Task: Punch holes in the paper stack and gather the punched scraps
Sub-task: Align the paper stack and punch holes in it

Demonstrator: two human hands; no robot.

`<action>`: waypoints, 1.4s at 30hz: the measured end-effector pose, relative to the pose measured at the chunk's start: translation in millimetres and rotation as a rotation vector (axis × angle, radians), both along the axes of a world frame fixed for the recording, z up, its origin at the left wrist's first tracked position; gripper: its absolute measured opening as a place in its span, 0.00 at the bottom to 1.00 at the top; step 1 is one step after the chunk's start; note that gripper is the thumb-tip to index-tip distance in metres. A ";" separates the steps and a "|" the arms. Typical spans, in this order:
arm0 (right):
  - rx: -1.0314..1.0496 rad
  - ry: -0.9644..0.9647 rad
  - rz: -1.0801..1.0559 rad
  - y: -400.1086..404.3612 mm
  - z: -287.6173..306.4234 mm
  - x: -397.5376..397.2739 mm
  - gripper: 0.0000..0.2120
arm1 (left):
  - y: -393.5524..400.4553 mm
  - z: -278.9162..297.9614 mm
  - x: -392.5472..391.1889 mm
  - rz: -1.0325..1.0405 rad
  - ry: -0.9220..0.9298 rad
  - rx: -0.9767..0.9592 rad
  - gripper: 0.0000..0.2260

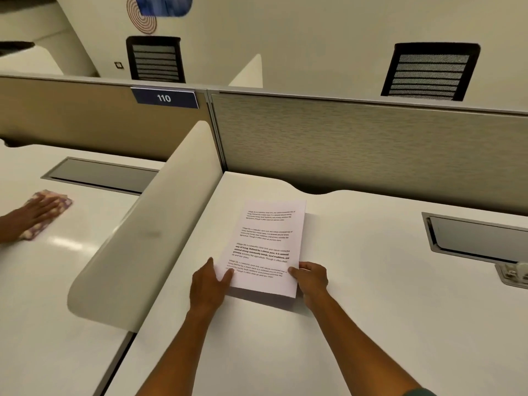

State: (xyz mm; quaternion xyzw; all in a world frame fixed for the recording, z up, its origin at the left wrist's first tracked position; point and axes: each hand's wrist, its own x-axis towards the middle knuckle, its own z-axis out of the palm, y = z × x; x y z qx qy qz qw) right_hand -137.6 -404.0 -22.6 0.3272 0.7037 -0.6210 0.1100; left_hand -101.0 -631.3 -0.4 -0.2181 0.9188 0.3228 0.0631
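At far right edge of worktop (371, 281), small metal device (514, 271) cut off by frame, too blurred to identify. Paper stack (264, 247) lies flat mid-worktop, white, four blocks of printed text, too small to read. Left hand (210, 284) grips near left corner, thumb on top sheet; right hand (311, 277) grips near right edge, fingers (294, 271) curled. Recessed tray (480, 238) at right, contents not visible.

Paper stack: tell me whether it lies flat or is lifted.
Flat. The paper stack rests on the desk, both hands gripping its near corners.
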 end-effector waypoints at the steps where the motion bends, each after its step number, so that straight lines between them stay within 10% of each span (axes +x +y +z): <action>1: -0.004 0.010 -0.009 7.1 1.5 3.0 0.06 | 1.0 1.8 1.2 0.031 0.016 0.043 0.33; 15: -0.136 0.151 -0.221 124.2 43.4 51.4 0.08 | 99.0 28.2 30.0 0.198 -0.033 1.028 0.27; 42: -0.041 0.322 -0.893 354.1 73.0 246.6 0.07 | 461.8 57.3 169.0 -0.138 -0.224 1.295 0.10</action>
